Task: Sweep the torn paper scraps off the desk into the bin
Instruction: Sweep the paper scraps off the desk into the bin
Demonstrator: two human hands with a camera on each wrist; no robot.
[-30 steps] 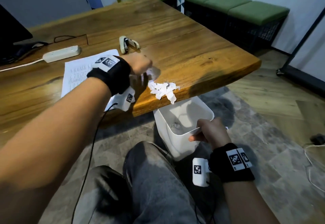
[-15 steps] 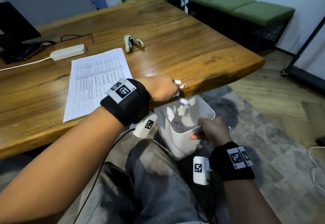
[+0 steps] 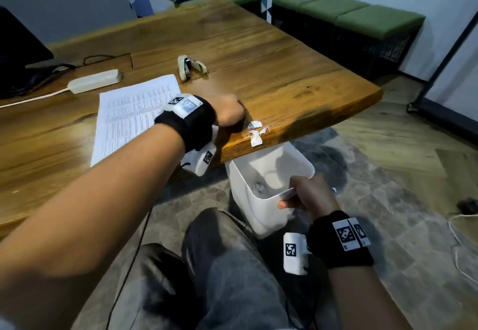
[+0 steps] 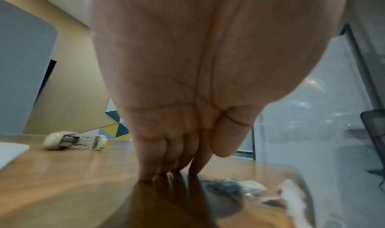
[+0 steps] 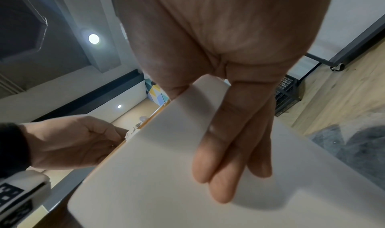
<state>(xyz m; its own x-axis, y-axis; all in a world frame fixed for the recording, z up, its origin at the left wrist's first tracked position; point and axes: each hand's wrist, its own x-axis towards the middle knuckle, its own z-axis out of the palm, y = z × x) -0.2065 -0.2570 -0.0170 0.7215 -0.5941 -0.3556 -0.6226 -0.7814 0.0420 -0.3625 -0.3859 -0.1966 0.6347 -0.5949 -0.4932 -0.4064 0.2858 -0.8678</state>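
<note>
A few white torn paper scraps [image 3: 256, 132] lie at the near edge of the wooden desk [image 3: 284, 83]; one hangs over the edge. My left hand [image 3: 232, 115] is just left of them. Its straight fingers [image 4: 166, 169] point down with their tips on the desk top and hold nothing, and the scraps [image 4: 291, 197] show blurred to the right. The white bin [image 3: 258, 215] hangs tilted below the edge, right under the scraps. My right hand [image 3: 306, 195] pinches its near rim, with the fingers [image 5: 229, 157] flat along the bin's outer wall [image 5: 156, 174].
On the desk lie a printed sheet [image 3: 134, 112], a stapler [image 3: 191, 67] and a power strip [image 3: 94, 85], with a dark monitor [image 3: 18, 52] at the far left. Green benches [image 3: 349, 16] stand behind. My knees [image 3: 219, 265] are under the bin. Cables [image 3: 460, 247] trail on the floor.
The left hand swept the pile of scraps to the desk edge and most dropped into the bin. It has since drawn back onto the desk. The right hand kept holding the bin.
</note>
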